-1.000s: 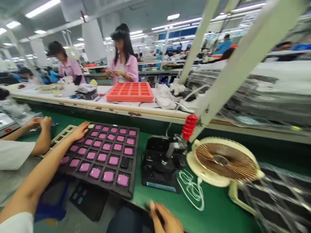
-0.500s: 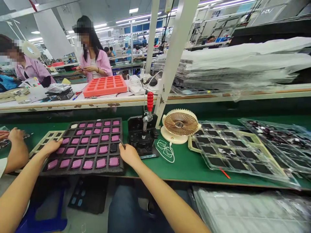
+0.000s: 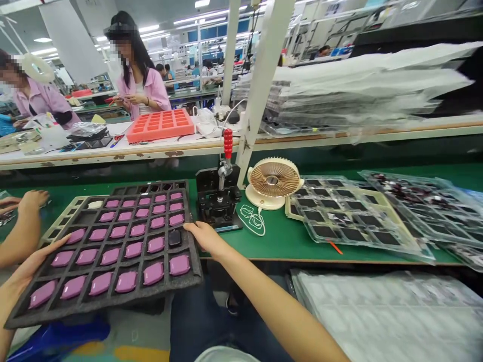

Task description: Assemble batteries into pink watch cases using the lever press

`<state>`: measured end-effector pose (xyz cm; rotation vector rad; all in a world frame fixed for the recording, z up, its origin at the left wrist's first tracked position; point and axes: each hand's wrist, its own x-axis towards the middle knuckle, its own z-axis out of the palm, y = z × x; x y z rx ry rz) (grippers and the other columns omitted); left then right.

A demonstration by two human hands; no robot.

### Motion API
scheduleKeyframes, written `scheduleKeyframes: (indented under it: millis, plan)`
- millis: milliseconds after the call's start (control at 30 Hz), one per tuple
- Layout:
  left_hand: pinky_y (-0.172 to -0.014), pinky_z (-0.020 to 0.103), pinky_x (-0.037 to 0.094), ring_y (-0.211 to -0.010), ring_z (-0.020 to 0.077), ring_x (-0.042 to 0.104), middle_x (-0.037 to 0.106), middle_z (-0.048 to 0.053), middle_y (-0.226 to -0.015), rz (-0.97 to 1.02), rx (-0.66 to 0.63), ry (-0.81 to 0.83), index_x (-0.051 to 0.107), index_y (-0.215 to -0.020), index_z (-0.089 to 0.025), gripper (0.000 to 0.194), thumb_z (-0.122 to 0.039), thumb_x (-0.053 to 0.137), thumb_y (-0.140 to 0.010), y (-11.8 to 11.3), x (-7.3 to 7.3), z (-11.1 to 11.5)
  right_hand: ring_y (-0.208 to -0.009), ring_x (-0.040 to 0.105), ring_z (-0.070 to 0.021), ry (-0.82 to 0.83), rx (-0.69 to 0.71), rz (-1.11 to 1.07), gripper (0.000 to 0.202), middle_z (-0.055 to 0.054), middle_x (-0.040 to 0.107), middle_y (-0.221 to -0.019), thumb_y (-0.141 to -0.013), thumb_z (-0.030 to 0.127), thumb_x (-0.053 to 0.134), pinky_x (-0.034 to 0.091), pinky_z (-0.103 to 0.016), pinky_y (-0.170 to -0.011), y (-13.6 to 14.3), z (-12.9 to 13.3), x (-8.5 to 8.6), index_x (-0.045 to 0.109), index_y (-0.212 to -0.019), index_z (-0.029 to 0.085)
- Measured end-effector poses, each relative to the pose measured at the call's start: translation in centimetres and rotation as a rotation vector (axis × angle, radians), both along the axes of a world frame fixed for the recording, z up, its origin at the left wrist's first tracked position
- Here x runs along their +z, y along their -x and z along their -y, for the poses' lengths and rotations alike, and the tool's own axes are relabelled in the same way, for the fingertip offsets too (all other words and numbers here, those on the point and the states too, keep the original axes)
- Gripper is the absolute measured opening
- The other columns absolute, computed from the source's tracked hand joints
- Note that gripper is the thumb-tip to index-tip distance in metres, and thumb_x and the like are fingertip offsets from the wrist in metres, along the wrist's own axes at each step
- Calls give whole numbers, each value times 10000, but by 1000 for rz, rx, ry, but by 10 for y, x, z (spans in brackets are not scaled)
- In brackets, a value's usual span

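Observation:
A black foam tray (image 3: 113, 303) with rows of compartments is held in both hands, its near edge jutting past the bench front. Most compartments hold purple rounded-square pieces (image 3: 134, 250); one near the right edge holds a black piece (image 3: 175, 238). A white piece (image 3: 95, 204) lies in the far left corner. My left hand (image 3: 35, 261) grips the tray's left edge, thumb on top. At the right edge my right hand (image 3: 204, 237) is closed on the rim; a small tip beside its fingers is too tiny to name. Behind, another dark tray (image 3: 121, 191) shows partly from underneath.
Right of the tray stands a black clamp press (image 3: 220, 196) with a red handle, then a desk fan (image 3: 273, 178) with a white cable. Clear trays (image 3: 324, 221) with dark pieces lie further right. A co-worker's hand (image 3: 33, 201) is at far left; a cream tray (image 3: 56, 216) lies nearby.
The foam tray has come towards me and left, off the dark tray now showing behind it, and its near edge has passed the bench front. Both hands moved with it. The view shifted slightly.

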<state>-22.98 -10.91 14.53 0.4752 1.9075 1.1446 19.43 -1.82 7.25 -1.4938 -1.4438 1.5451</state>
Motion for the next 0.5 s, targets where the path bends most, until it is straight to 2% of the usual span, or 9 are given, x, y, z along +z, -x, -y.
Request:
scheduleKeyframes:
  millis: [100, 200, 333, 400, 500]
  plan:
    - [-689, 465, 682, -759, 300, 808, 847, -32, -863, 135, 21, 88, 740, -1285, -359, 557, -538, 786, -759, 11, -10, 9, -631, 544, -142, -68, 13, 17, 364, -4, 637, -710, -987, 472, 561, 368, -230, -583, -4, -3, -4, 720, -913, 153]
    - [-730, 510, 668, -840, 344, 813, 849, 6, -877, 194, -47, 146, 789, -1182, -330, 522, -616, 782, -745, 16, -21, 1, -777, 624, -178, -136, 24, 66, 360, -42, 716, -849, -988, 459, 564, 415, -245, -668, -8, -9, -8, 735, -910, 152]
    - [-688, 507, 656, -825, 354, 801, 832, 62, -842, 33, -234, 163, 805, -1123, -233, 536, -663, 651, -843, 12, -29, -16, -858, 655, -221, -211, 32, 169, 329, -66, 746, -943, -938, 475, 669, 446, -286, -745, -15, -12, -16, 736, -956, 153]
    - [-676, 495, 651, -790, 339, 791, 813, 67, -786, -29, -268, 178, 797, -1115, -199, 547, -652, 584, -895, 10, -31, -26, -872, 663, -236, -244, 39, 214, 334, -74, 746, -957, -910, 472, 717, 457, -307, -782, -19, -11, -19, 741, -997, 151]
    - [-685, 471, 644, -760, 312, 774, 791, 60, -742, -122, -288, 160, 781, -1111, -175, 579, -671, 543, -932, 13, -31, -48, -1034, 671, -259, -313, 29, 252, 408, -97, 741, -1131, -892, 444, 765, 466, -325, -897, -23, -13, -21, 737, -1190, 167]
